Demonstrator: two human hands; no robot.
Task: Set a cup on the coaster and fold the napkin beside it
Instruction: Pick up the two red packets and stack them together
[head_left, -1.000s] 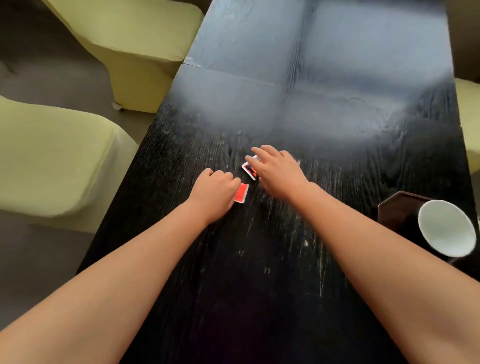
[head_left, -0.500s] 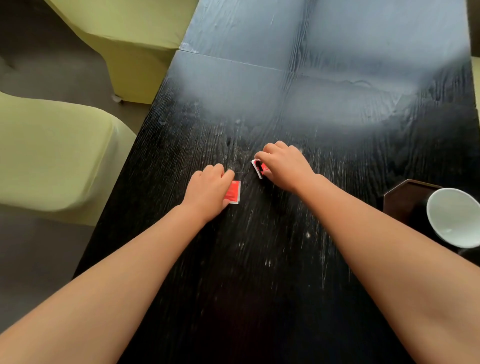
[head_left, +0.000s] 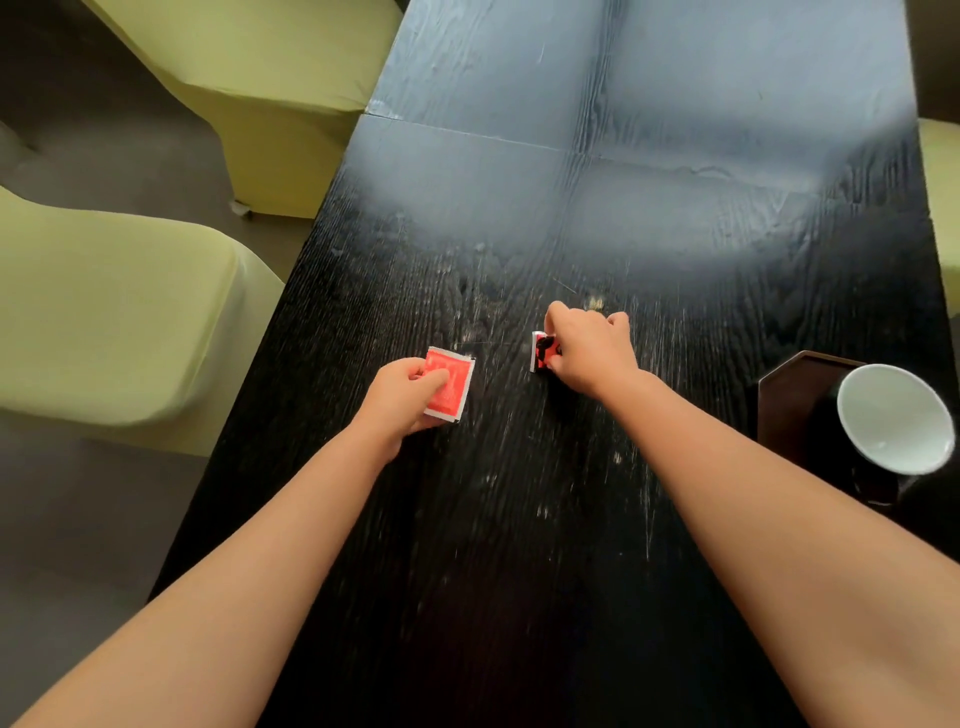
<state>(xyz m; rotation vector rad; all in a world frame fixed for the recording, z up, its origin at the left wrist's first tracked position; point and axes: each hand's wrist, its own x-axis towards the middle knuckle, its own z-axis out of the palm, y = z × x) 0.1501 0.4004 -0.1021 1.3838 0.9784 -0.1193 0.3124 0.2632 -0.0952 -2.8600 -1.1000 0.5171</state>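
Cup (head_left: 894, 419) sits at the right edge of the frame, mid-height: dark outside, glossy white inside, round rim tilted toward the camera. It stands on the coaster (head_left: 789, 395), a dark brown flat slab with angled corners; only its left part shows. Napkin: two small red pieces near frame centre. The left piece (head_left: 451, 385) is a flat red square with a thin white border, thin like paper or foil. The left hand (head_left: 402, 402) pinches it, thumb on top, fingers curled under. The right piece (head_left: 542, 352) is red and white with a black mark, mostly hidden. The right hand (head_left: 589, 349) is closed round it, knuckles up; can't tell its full shape. The pieces are well apart, with bare desk between them. Desk (head_left: 519, 519) is black wood with open grain, pale scratches, and a grey glare band across the upper half. Yellow-green padded chairs (head_left: 104, 322) with rounded edges fill the left and upper left.

Versus 0.5 s ago: the hands are further apart, the left piece is lifted and far more exposed, and the right hand has shifted right. Cup and coaster stay together as before.
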